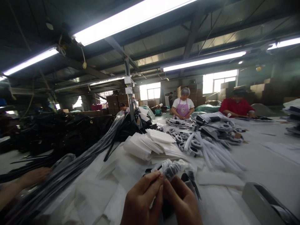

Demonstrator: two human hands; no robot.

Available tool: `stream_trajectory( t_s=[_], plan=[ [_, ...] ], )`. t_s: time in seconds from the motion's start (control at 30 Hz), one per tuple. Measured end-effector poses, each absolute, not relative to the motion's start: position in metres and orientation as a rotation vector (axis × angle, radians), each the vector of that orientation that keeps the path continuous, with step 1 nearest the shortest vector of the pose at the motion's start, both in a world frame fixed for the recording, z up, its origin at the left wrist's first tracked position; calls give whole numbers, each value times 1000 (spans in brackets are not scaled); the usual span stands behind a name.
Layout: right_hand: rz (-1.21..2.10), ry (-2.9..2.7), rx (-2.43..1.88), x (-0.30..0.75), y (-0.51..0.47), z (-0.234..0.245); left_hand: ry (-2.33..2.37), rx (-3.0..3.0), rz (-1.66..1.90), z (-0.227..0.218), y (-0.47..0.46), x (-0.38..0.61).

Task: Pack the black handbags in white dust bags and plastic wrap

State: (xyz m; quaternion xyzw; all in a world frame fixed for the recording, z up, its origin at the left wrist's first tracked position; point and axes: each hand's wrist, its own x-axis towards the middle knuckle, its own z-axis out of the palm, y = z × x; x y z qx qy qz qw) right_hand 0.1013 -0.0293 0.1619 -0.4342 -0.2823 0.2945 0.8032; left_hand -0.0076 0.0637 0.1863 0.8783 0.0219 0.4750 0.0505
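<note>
Close in front of me, my left hand (pixel 143 197) and my right hand (pixel 183 200) meet with their fingertips pinched together. Both grip the near edge of a dark piece wrapped in clear, crinkled plastic (pixel 174 167), perhaps a strap or handle; its exact kind is unclear. Dark ends of it stick out to the right, and my fingers cover its near side. Beneath and beyond it lie thin white sheets (pixel 140 145), loosely stacked and overlapping. To the right of my right hand stands a grey tape dispenser (pixel 263 203).
Long dark straps in plastic (pixel 86 162) run along the left, near another person's hand (pixel 36 176). White tubes (pixel 211 153) and grey ring-shaped parts (pixel 194 145) lie ahead. Black bags (pixel 58 131) are piled left of a post (pixel 128 93). Two people work across the table.
</note>
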Motion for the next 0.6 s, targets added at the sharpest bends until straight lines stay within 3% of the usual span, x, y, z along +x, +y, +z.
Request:
stream_trajectory(
  t_s=[0.27, 0.43, 0.6],
  plan=[
    [621, -701, -964, 113, -36, 171, 447, 2263, 832, 224, 69, -6],
    [562, -783, -954, 113, -36, 171, 507, 2016, 750, 219, 68, 3],
    [1, -846, -1585, 165, -97, 159, 646, 1941, 751, 200, 82, 5]
  ],
)
